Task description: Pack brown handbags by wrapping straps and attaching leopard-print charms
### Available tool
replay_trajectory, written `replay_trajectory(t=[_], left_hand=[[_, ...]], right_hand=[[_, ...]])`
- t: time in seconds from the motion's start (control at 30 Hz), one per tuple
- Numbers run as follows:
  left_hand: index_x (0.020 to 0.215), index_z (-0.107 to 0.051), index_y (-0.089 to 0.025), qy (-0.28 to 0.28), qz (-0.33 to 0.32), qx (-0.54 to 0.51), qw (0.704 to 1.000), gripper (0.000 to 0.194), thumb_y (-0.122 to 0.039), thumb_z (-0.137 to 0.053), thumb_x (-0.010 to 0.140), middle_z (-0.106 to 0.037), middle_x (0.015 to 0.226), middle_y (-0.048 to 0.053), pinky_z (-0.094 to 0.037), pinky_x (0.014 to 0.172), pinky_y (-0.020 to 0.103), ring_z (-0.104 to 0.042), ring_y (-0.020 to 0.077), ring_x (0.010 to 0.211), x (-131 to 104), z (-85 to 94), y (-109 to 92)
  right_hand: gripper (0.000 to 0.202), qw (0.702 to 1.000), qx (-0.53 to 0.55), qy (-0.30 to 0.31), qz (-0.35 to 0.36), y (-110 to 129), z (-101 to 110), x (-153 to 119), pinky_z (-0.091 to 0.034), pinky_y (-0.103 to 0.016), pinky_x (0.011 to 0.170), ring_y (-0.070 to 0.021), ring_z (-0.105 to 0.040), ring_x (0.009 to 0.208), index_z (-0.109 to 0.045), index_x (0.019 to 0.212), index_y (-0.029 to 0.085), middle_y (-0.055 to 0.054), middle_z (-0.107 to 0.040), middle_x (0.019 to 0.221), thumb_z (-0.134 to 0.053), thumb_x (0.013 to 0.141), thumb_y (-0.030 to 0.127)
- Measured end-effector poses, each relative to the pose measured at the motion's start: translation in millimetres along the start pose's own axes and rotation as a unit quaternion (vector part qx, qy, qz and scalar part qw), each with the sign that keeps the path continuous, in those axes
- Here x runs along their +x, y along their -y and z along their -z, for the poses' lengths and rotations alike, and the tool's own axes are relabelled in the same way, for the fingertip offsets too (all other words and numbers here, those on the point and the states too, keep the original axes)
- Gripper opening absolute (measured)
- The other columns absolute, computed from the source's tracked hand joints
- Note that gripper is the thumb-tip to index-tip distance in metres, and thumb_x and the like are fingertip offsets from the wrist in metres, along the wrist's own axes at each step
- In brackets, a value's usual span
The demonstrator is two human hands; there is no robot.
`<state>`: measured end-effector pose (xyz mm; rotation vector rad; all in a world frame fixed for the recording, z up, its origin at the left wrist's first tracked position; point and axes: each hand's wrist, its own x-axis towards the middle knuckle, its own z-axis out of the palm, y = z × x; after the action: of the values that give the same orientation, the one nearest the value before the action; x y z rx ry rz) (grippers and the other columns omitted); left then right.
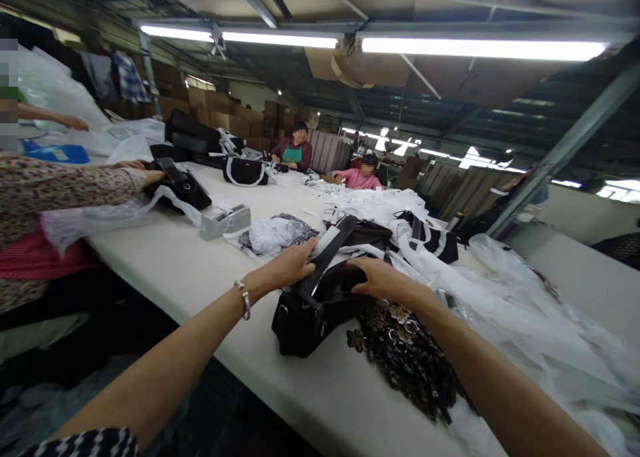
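Observation:
A black handbag (303, 320) stands on the white table in front of me, with a metal ring on its side. My left hand (290, 265) grips the wide black strap (333, 250) that rises over the bag; a white piece lies along this strap. On the far right side of the bag, my right hand (377, 280) is curled over its upper edge, thumb and fingers apart around the material. Part of the bag's top is hidden by that hand. Beside the bag, under my right forearm, lies a heap of dark charms with metal rings (407, 350).
A clear tape dispenser (225, 222) and a plastic-wrapped bundle (280, 234) sit left of the bag. More black bags (425, 237) and white wrapping (480, 297) spread behind and right. At left a co-worker's sleeve (75, 187) reaches to another black bag (187, 189).

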<state>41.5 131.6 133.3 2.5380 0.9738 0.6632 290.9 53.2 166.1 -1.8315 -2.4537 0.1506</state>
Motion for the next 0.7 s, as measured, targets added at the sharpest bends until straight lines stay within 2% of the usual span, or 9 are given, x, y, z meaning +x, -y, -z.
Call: replay_trajectory(t=[0.1,0.2,0.27,0.33,0.4,0.5,0.6,0.63,0.7], left_hand=[[0.123,-0.051,-0.021,-0.008,0.005,0.010,1.000,0.042,-0.021,-0.054,0.080,-0.068,0.093,0.006,-0.047,0.081,0.033,-0.065,0.0244,0.086,5,9.4,10],[0.124,-0.053,-0.021,-0.001,0.000,0.006,1.000,0.043,-0.021,-0.055,0.081,-0.068,0.089,0.004,-0.047,0.078,0.031,-0.064,0.0230,0.081,9,13.8,13],[0.117,-0.058,-0.022,0.041,-0.034,-0.006,0.999,0.036,-0.021,-0.054,0.081,-0.068,0.088,0.003,-0.045,0.075,0.029,-0.063,0.0212,0.079,11,13.6,8],[0.106,-0.063,-0.022,0.109,-0.071,-0.013,0.991,0.026,-0.021,-0.054,0.081,-0.068,0.085,0.002,-0.044,0.071,0.027,-0.061,0.0195,0.077,12,11.2,1],[0.093,-0.065,-0.022,0.165,-0.086,-0.011,0.982,0.018,-0.019,-0.054,0.079,-0.067,0.079,0.000,-0.042,0.067,0.025,-0.060,0.0180,0.072,11,7.2,-5],[0.085,-0.066,-0.022,0.199,-0.087,-0.013,0.976,0.016,-0.016,-0.053,0.077,-0.066,0.073,-0.001,-0.041,0.063,0.025,-0.060,0.0168,0.068,8,0.7,-11],[0.103,-0.065,-0.023,0.179,-0.062,-0.037,0.981,0.024,-0.027,-0.057,0.081,-0.070,0.091,0.002,-0.046,0.072,0.027,-0.063,0.0196,0.081,4,-2.6,-10],[0.111,-0.063,-0.023,0.149,-0.045,-0.053,0.986,0.030,-0.033,-0.057,0.083,-0.070,0.102,0.003,-0.047,0.078,0.029,-0.064,0.0213,0.089,2,-2.9,-7],[0.121,-0.059,-0.021,0.040,0.004,-0.085,0.996,0.042,-0.044,-0.055,0.086,-0.066,0.118,0.008,-0.046,0.091,0.035,-0.061,0.0252,0.104,-4,-2.8,6]], right_hand=[[0.051,0.997,0.083,-0.005,-0.002,-18,12,-10,-0.044,-0.036,0.100,-0.0244,-0.060,0.115,-0.059,0.131,0.023,-0.007,-0.063,0.131,-0.066,0.084,0.042],[0.045,1.000,-0.011,0.012,0.021,-25,10,-15,-0.043,-0.037,0.095,-0.0267,-0.061,0.111,-0.066,0.121,0.021,-0.009,-0.068,0.121,-0.073,0.079,0.035],[0.027,0.994,-0.107,-0.004,0.030,-22,3,-12,-0.040,-0.037,0.089,-0.0265,-0.063,0.103,-0.072,0.106,0.021,-0.008,-0.072,0.106,-0.071,0.081,0.029],[0.012,0.986,-0.162,-0.022,0.027,-16,-3,-7,-0.037,-0.036,0.083,-0.0242,-0.063,0.094,-0.073,0.094,0.022,-0.006,-0.073,0.095,-0.067,0.086,0.029],[0.011,0.982,-0.180,-0.043,0.033,-7,-5,-2,-0.034,-0.035,0.080,-0.0225,-0.061,0.091,-0.072,0.090,0.023,-0.004,-0.073,0.092,-0.065,0.088,0.031],[0.015,0.971,-0.207,-0.103,0.067,7,-3,1,-0.031,-0.036,0.080,-0.0227,-0.057,0.094,-0.070,0.087,0.022,-0.005,-0.071,0.094,-0.059,0.092,0.029],[0.018,0.953,-0.235,-0.174,0.077,17,-1,1,-0.031,-0.039,0.081,-0.0258,-0.052,0.099,-0.069,0.084,0.020,-0.009,-0.067,0.101,-0.055,0.094,0.027],[0.017,0.952,-0.235,-0.186,0.067,18,-2,0,-0.032,-0.039,0.080,-0.0267,-0.052,0.099,-0.069,0.083,0.020,-0.010,-0.066,0.101,-0.056,0.093,0.027],[0.013,0.958,-0.199,-0.206,0.018,16,-6,-4,-0.035,-0.038,0.078,-0.0269,-0.054,0.097,-0.069,0.086,0.019,-0.011,-0.065,0.101,-0.058,0.091,0.026]])
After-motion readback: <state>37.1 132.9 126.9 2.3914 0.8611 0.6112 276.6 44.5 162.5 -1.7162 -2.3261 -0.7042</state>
